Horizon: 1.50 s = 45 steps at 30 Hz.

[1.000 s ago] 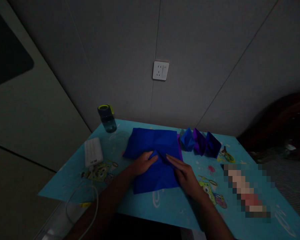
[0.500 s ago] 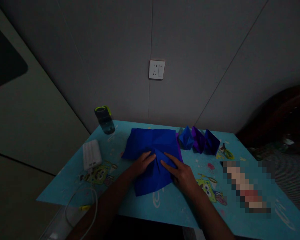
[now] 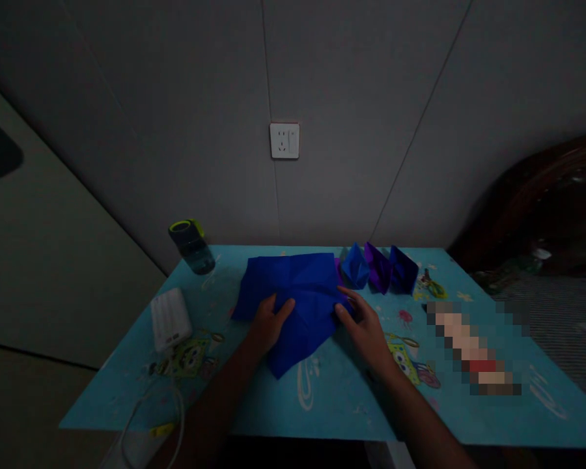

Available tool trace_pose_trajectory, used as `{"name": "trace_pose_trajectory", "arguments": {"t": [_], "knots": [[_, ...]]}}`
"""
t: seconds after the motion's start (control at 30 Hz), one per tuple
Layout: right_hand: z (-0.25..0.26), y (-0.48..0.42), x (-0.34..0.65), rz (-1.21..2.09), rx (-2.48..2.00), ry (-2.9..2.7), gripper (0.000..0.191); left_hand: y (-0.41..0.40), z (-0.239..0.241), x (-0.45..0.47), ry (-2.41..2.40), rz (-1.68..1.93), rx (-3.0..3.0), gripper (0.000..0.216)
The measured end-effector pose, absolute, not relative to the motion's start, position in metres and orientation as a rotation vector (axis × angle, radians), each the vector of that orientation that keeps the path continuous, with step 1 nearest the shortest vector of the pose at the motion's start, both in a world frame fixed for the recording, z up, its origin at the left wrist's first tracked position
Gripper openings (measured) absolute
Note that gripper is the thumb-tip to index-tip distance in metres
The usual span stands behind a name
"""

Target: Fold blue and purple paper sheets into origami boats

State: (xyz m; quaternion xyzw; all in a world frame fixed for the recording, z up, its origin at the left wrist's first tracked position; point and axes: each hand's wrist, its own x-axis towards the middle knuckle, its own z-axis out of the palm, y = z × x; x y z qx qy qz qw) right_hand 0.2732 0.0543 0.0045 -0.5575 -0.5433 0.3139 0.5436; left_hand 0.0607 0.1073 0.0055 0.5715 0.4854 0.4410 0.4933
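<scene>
A large sheet of dark blue paper [image 3: 297, 293] lies creased on the light blue table [image 3: 342, 397]. My left hand [image 3: 268, 322] rests flat on its left half, fingers stretched out. My right hand [image 3: 366, 326] lies at the paper's right edge with its fingers pressed against that edge. A sliver of purple paper shows under the blue sheet at its right side. Three folded paper shapes [image 3: 378, 268], blue and purple, stand in a row just behind my right hand.
A dark bottle with a yellow-green lid [image 3: 191, 246] stands at the back left. A white power bank [image 3: 170, 318] with a white cable [image 3: 141, 423] lies at the left. A blurred-out object [image 3: 473, 348] lies at the right. A wall socket [image 3: 284, 141] is above the table.
The blue sheet has turned so a corner points toward me. My right hand slid from the paper's middle to its right edge. My left hand stayed on the left half.
</scene>
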Motion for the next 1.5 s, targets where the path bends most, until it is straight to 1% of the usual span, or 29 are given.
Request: {"name": "trace_pose_trajectory", "arguments": {"t": [0.13,0.23,0.3,0.33,0.4,0.5,0.53,0.6,0.73,0.83,0.9,1.0,1.07,1.13,1.33,1.5], "knots": [[0.009,0.057,0.277,1.049,-1.245,-0.994,0.041,0.103,0.001,0.057,1.031,0.958,1.286,0.037],[0.011,0.056,0.280,1.053,-1.239,-0.950,0.040,0.102,0.000,0.053,0.997,0.820,1.195,0.045],[0.007,0.057,0.281,0.992,-1.231,-0.950,0.042,0.103,0.002,0.053,0.952,0.747,1.219,0.043],[0.004,0.058,0.282,0.949,-1.221,-0.942,0.045,0.104,0.004,0.054,0.935,0.754,1.232,0.041],[-0.003,0.060,0.282,0.888,-1.182,-0.929,0.059,0.104,0.006,0.059,0.950,0.857,1.220,0.042],[-0.012,0.061,0.277,0.996,-1.069,-1.016,0.084,0.103,0.003,0.069,1.057,1.061,1.130,0.051],[-0.015,0.061,0.274,1.052,-1.024,-1.072,0.089,0.102,0.000,0.072,1.082,1.085,1.109,0.053],[-0.018,0.060,0.267,1.078,-0.985,-1.183,0.092,0.100,-0.005,0.075,1.094,1.089,1.106,0.052],[-0.017,0.060,0.266,0.868,-1.119,-1.221,0.084,0.096,-0.008,0.073,1.005,0.939,1.288,0.039],[-0.011,0.061,0.273,0.781,-1.226,-1.231,0.076,0.094,-0.005,0.070,0.866,0.786,1.386,0.036],[-0.008,0.060,0.276,0.764,-1.257,-1.298,0.072,0.092,-0.003,0.071,0.803,0.708,1.380,0.040],[-0.008,0.059,0.276,0.726,-1.292,-1.405,0.073,0.090,-0.004,0.076,0.831,0.640,1.346,0.053],[-0.011,0.058,0.273,0.634,-1.343,-1.455,0.074,0.089,-0.006,0.080,0.865,0.644,1.339,0.058],[-0.015,0.058,0.270,0.502,-1.381,-1.508,0.070,0.088,-0.009,0.083,0.887,0.680,1.330,0.059],[-0.015,0.055,0.267,0.129,-1.423,-1.624,0.059,0.089,-0.012,0.085,0.914,0.779,1.324,0.050],[-0.013,0.053,0.266,0.006,-1.460,-1.607,0.047,0.087,-0.011,0.086,0.943,0.794,1.309,0.057]]}}
